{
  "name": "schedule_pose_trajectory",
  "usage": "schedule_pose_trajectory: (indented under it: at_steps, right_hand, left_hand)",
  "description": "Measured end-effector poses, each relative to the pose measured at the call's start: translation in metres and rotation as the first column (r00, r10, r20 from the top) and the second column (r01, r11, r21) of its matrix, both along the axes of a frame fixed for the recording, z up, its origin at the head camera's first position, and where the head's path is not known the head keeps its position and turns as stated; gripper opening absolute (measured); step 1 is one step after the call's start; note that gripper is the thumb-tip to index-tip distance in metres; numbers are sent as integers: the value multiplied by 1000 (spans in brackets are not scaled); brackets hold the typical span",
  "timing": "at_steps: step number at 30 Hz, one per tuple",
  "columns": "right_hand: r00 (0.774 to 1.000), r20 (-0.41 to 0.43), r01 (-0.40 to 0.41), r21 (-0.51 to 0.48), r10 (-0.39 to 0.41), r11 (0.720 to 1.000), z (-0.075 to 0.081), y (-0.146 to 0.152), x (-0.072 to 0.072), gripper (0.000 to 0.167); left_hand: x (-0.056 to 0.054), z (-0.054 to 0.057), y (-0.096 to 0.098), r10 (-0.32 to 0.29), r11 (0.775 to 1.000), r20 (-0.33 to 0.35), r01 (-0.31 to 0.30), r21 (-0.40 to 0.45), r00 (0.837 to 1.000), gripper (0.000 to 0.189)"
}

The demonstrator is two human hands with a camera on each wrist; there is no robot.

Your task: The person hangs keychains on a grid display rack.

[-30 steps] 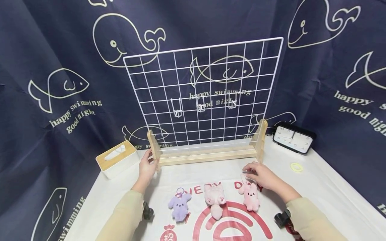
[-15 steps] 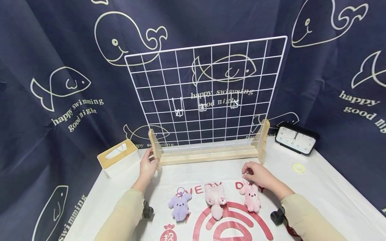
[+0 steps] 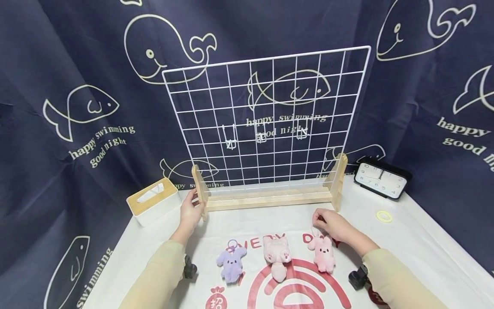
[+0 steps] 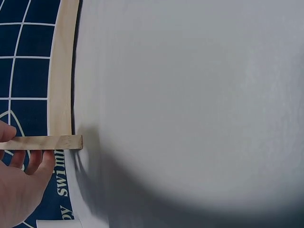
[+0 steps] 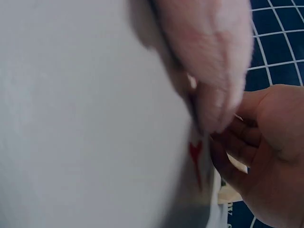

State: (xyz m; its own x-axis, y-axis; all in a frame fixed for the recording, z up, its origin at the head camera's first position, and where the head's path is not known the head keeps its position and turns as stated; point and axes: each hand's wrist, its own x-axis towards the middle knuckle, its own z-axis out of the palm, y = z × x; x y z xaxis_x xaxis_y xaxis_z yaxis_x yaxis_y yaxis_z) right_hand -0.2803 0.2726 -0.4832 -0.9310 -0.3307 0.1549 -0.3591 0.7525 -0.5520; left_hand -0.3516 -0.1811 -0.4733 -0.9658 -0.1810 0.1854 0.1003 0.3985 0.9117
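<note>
My left hand (image 3: 191,213) grips the left wooden foot (image 4: 57,142) of a stand that holds up a white wire grid panel (image 3: 273,103). In the left wrist view the thumb lies on one side of the foot and the fingers on the other. On the table, my right hand (image 3: 332,224) has its fingers curled at the loop of a pink plush keychain (image 3: 323,254), seemingly pinching it. The plush (image 5: 209,52) looms blurred beside those fingers in the right wrist view. Left of it lie a pale pink plush (image 3: 276,253), head toward me, and a purple plush keychain (image 3: 231,265).
Three white hooks (image 3: 231,143) hang on the grid. A tissue box (image 3: 154,201) stands at the left, an alarm clock (image 3: 382,178) at the right. Near the clock lies a pale yellow ring (image 3: 384,216). A dark printed curtain (image 3: 96,38) hangs behind the white table (image 3: 247,221).
My right hand's fingers have closed in on the pink plush's loop. The left hand keeps its grip on the stand. The head view has shifted slightly.
</note>
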Motion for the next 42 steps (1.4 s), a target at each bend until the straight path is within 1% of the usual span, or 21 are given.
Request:
schedule_pose_trajectory:
  at_steps: [3,6,8,13,16,21,25,30,34,40,42]
  right_hand:
    - [1000,-20,13,-54,-14,998,2,1,0,13]
    - [999,-48,1,-109,-7,994,3,3,-1,13]
    - [999,-50,-2,-135,-5,991,3,3,-1,12]
    - [998,-68,4,-152,-14,988,3,5,3,9]
    - [996,-89,0,-166,-15,986,6,5,4,12]
    - [994,-108,-5,-205,-18,979,15,5,7,13]
    - [992,-121,-8,-261,-25,965,23,2,10,11]
    - [988,-156,-46,-320,-4,946,32,0,12,9]
    - [982,-187,-85,-340,21,937,39,-2,11,8]
    - [969,-247,-111,-339,26,934,51,-5,7,9]
    - [967,-256,-112,-340,23,934,55,-6,6,10]
  left_hand:
    - [-1,1,0,-1,1000,-2,1,11,1000,61]
    - [-1,0,0,1,1000,-7,-1,20,1000,61]
    - [-2,0,-1,0,1000,-5,0,23,1000,62]
    - [-2,-2,0,-7,1000,0,7,21,1000,62]
    - [-2,-2,1,-8,1000,0,8,20,1000,62]
    - [-2,0,1,-3,1000,3,3,6,1000,61]
    - [-1,1,1,-2,1000,6,2,4,1000,61]
    - [-1,1,0,-5,1000,2,5,17,1000,62]
    - [-1,-1,-2,-8,1000,3,8,26,1000,62]
    - [-3,-5,-4,-21,999,7,21,33,1000,62]
    - [-4,-5,-4,-24,999,4,24,35,1000,61]
